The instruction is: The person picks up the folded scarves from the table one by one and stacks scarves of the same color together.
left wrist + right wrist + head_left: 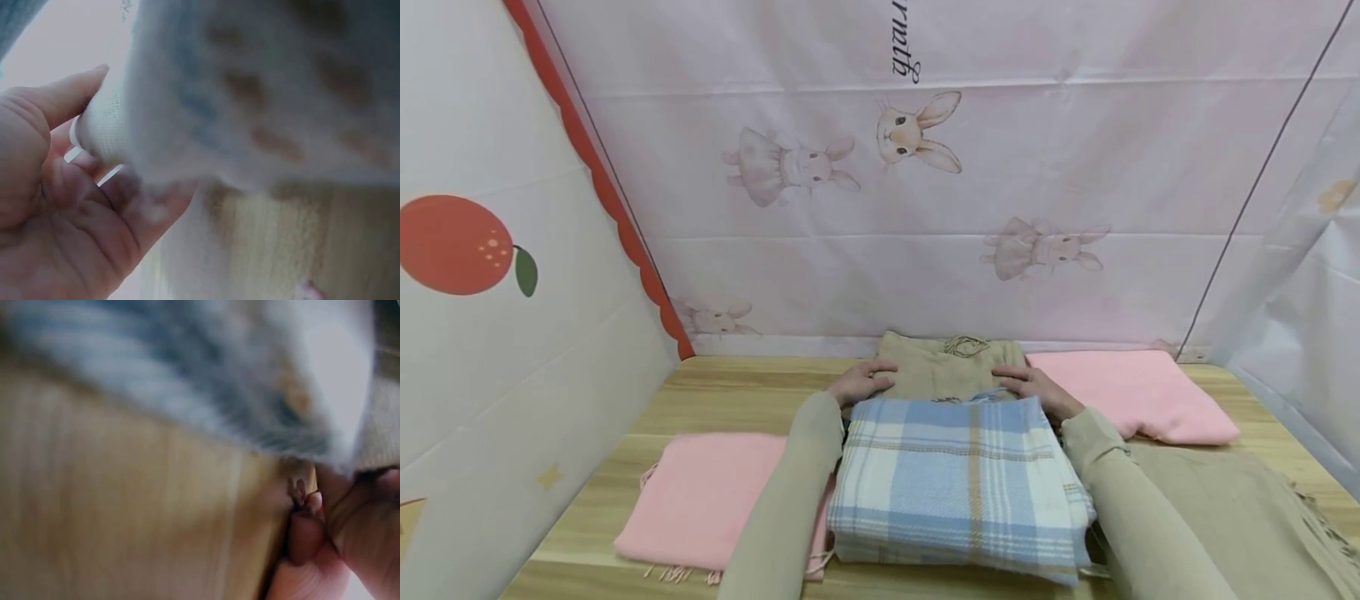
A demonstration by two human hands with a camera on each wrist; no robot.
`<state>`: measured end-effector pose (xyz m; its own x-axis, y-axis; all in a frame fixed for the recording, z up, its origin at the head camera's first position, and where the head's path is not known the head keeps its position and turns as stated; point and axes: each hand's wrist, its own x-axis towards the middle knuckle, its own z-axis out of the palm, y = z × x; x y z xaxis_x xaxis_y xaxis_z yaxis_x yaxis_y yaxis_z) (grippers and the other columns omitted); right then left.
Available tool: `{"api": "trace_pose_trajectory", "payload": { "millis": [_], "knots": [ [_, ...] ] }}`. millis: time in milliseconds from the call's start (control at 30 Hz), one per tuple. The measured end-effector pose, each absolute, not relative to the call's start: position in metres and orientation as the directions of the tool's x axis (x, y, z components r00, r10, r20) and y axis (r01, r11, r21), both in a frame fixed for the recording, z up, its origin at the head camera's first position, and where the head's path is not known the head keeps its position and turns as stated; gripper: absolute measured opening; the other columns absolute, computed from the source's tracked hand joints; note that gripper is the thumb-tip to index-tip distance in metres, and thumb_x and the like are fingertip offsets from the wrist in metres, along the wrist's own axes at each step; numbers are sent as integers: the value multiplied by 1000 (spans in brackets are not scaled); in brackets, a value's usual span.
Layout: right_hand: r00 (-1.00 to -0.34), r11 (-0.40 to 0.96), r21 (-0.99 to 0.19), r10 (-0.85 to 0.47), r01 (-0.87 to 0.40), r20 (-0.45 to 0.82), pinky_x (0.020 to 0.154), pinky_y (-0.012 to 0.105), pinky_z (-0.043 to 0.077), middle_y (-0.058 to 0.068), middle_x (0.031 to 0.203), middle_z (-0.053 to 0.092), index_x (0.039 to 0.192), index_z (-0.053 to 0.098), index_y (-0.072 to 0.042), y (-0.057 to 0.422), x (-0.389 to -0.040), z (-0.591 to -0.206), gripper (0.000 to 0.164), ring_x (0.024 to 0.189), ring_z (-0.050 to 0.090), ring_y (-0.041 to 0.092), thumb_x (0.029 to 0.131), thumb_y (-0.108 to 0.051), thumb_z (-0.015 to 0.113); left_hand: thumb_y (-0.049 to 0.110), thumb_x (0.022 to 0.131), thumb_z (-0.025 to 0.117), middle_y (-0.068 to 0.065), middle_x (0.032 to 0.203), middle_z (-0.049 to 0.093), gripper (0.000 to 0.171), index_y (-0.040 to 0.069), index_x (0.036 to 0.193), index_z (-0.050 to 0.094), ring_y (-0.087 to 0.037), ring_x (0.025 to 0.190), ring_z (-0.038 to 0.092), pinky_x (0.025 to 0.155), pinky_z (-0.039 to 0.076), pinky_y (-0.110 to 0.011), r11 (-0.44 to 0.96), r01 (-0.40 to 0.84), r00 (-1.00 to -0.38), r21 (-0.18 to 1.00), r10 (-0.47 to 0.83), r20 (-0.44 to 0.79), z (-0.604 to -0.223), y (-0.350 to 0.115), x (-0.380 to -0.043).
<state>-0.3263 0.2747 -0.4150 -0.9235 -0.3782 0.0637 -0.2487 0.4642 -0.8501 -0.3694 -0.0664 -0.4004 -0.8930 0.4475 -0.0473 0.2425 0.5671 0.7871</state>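
Plaid cloth (955, 492) in blue and white is lying closest, folded into a thick bundle between the two sleeved forearms, which are reaching around it, probably so as not to disturb its layers. To its left, a folded pink cloth (711, 500) is resting with its fringe showing; to its right, a tan cloth (1225, 508) is spreading flatter, partly under the forearm in view.

Beyond the plaid bundle, the folded beige cloth (947, 375) is sitting on the worktop (737, 392) near its back edge. The left hand (859, 383) is holding its left side, thumb and fingers closing about the edge; the right hand (1037, 390) is gripping the opposite side, its view blurred. Taking both sides is likely holding the folds square and level. A second pink bundle (1135, 392) is lying just right of it. Behind everything, a rabbit-print backdrop (880, 275) is hanging.
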Motion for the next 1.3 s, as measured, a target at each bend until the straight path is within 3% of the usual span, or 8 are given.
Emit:
{"api": "trace_pose_trajectory", "payload": {
  "millis": [267, 367, 467, 533, 700, 867, 1100, 1300],
  "knots": [
    [-923, 431, -872, -381, -230, 55, 106, 48, 38, 44, 155, -8, 143, 40, 20, 275, -323, -414, 45, 141, 18, 59, 107, -6, 47, 13, 105, 54, -26, 146, 50, 38, -6, 138, 58, -38, 136, 44, 110, 38, -45, 562, 255, -902, 787, 432, -16, -406, -67, -373],
    [-922, 437, -865, -380, -247, 71, 93, 33, 47, 48, 151, 15, 142, 41, 20, 275, -323, -414, 44, 129, 44, 54, 106, -5, 48, 12, 104, 55, -25, 146, 50, 38, -6, 138, 59, -37, 136, 45, 109, 39, -45, 571, 244, -909, 784, 416, -19, -405, -66, -371],
    [-924, 441, -860, -371, -258, 87, 68, 23, 46, 31, 94, 63, 143, 41, 18, 275, -323, -415, 44, 76, 64, 25, 106, -4, 48, 11, 104, 57, -24, 146, 50, 37, -5, 137, 59, -34, 132, 49, 106, 42, -43, 572, 222, -916, 790, 399, -32, -402, -65, -369],
    [-927, 436, -863, -363, -256, 92, 56, 22, 41, 6, 57, 49, 144, 41, 18, 275, -322, -414, 44, 49, 42, 8, 106, -3, 47, 10, 103, 58, -22, 143, 54, 37, -4, 137, 60, -25, 123, 54, 100, 45, -35, 570, 208, -920, 795, 389, -39, -400, -64, -368],
    [-940, 413, -884, -333, -217, 75, 48, 21, 37, -10, 51, 34, 146, 41, 15, 275, -321, -409, 45, 42, 32, 2, 104, -3, 47, 8, 103, 58, -1, 70, 56, 38, -3, 140, 58, -6, 61, 45, 60, 39, -21, 535, 164, -919, 829, 388, -69, -395, -63, -370],
    [-948, 367, -911, -311, -187, 69, 45, 22, 34, -10, 50, 30, 148, 42, 12, 275, -320, -402, 47, 40, 29, 3, 104, -3, 49, 7, 103, 57, 8, 51, 35, 40, -2, 143, 55, -4, 44, 30, 48, 31, -20, 510, 150, -915, 847, 396, -76, -388, -62, -369],
    [-964, 319, -942, -265, -107, 20, 41, 23, 31, -11, 49, 28, 154, 39, 2, 272, -318, -393, 48, 39, 24, 4, 107, -7, 46, 7, 101, 61, -11, 107, 65, 39, 5, 141, 61, -12, 71, 52, 66, 44, -26, 572, 211, -934, 793, 358, -9, -377, -63, -370],
    [-958, 360, -910, -264, -203, 110, 43, 22, 34, -9, 50, 34, 151, 41, 6, 271, -320, -377, 47, 41, 30, 3, 105, -2, 48, 11, 102, 60, -18, 154, 45, 40, 8, 142, 60, -32, 134, 46, 106, 41, -44, 569, 252, -935, 783, 351, 47, -362, -66, -367]
  ]
}}
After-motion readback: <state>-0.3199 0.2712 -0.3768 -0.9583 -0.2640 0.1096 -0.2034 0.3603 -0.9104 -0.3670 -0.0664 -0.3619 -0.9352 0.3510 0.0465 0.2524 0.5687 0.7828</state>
